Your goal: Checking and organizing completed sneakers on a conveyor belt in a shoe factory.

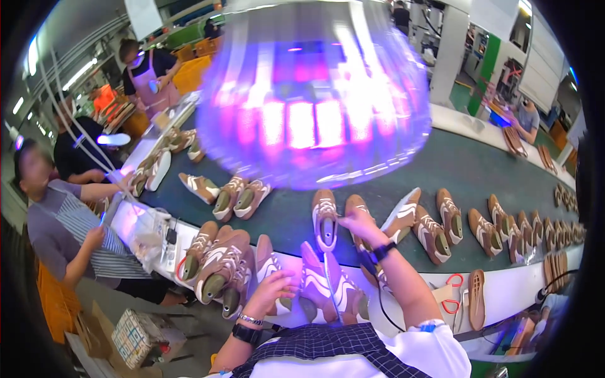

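My right hand (pixel 358 223) reaches onto the dark green conveyor belt (pixel 466 170) and closes over a brown shoe with white stripes (pixel 354 205). Just left of it on the belt stands another brown shoe (pixel 325 217). My left hand (pixel 272 291) stays near my body at the white bench edge, with its fingers curled on a tan shoe with white stripes (pixel 267 263). Two more shoes (pixel 328 283) lie between my forearms. Each wrist wears a dark watch.
A heap of brown shoes (pixel 217 264) lies left of my left hand. Rows of shoes (pixel 504 230) run along the belt to the right. Red-handled scissors (pixel 451 293) and an insole (pixel 477 296) lie on the bench. A purple-lit lamp hood (pixel 309 94) hangs above. Other workers (pixel 69 220) stand at the left.
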Demonstrator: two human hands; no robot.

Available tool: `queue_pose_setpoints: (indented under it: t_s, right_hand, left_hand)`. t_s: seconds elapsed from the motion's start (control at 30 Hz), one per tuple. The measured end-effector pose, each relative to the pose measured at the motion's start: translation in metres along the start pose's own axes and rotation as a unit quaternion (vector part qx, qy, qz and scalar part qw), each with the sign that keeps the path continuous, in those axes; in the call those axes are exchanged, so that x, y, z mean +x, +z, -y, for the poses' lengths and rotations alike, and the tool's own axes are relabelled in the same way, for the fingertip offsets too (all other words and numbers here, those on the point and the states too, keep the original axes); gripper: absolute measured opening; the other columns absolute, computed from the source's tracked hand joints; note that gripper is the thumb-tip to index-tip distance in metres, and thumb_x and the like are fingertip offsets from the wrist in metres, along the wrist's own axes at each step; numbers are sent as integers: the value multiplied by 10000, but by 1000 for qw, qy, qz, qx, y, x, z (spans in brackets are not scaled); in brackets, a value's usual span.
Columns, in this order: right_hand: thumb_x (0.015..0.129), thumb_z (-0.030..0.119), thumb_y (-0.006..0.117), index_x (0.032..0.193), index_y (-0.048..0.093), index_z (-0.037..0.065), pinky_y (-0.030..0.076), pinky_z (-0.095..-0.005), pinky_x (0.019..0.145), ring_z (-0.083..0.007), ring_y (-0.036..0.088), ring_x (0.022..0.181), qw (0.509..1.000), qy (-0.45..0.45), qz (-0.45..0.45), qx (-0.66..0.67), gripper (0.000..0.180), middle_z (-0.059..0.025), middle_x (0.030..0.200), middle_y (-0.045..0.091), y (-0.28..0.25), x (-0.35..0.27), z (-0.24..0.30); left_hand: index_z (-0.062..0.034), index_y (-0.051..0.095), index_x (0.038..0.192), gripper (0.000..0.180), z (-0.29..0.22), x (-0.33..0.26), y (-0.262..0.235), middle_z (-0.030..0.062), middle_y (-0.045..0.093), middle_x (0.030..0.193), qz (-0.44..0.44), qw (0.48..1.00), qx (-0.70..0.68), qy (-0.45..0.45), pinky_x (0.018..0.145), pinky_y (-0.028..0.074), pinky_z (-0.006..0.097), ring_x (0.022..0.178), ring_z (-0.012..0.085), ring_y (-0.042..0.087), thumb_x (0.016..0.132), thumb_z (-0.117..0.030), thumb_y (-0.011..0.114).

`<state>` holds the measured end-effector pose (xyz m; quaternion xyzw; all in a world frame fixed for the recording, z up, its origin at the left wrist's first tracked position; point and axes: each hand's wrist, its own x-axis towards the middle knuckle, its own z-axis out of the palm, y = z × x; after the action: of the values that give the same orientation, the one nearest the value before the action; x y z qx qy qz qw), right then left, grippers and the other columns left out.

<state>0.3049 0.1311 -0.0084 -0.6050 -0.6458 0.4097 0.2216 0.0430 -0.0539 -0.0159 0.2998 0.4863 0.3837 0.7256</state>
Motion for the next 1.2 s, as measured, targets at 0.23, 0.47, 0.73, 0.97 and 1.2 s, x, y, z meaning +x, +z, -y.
queue_pose_setpoints:
  t_s: [0.23,0.47,0.73,0.97,1.2]
  right_hand:
    - [528,329,783,1097,483,-117,500,-357,831,-326,615,945,984,138,-106,-34,783,-267,1023,600,96,75,-46]
    - [636,167,741,886,631,-88,512,-315,656,-206,642,715,901,95,-72,418,373,-138,818,659,48,90,-72]
    - [731,243,731,1153,480,-20,459,-276,788,-153,568,910,909,-119,12,399,556,-108,1041,584,-32,-43,20]
    - [737,235,712,1140,474,-37,463,-336,814,-225,579,938,931,54,-277,230,542,-142,1009,593,-53,-69,-61]
    - [538,381,831,1237,284,-80,385,-411,972,-389,440,1166,825,402,-367,153,1000,-275,1252,406,-33,27,-179]
  left_hand:
    - [27,483,1193,351,9,-2,10,148,598,1037,-39,999,-16,-5,800,500,342,914,215,597,898,-164,482]
    - [19,492,1159,364,-14,-8,23,161,608,974,-64,994,-62,63,763,525,345,875,242,614,873,-202,525]
    - [-48,323,1326,587,-41,40,64,149,509,1186,72,977,-131,151,868,474,405,1052,258,536,851,-283,575]
    - [11,340,1305,821,5,32,73,215,504,1192,182,941,-285,-25,821,480,502,987,350,565,820,-650,393]
    - [20,378,1275,885,18,6,53,244,497,1165,9,947,-320,15,752,477,484,950,346,532,764,-702,385]
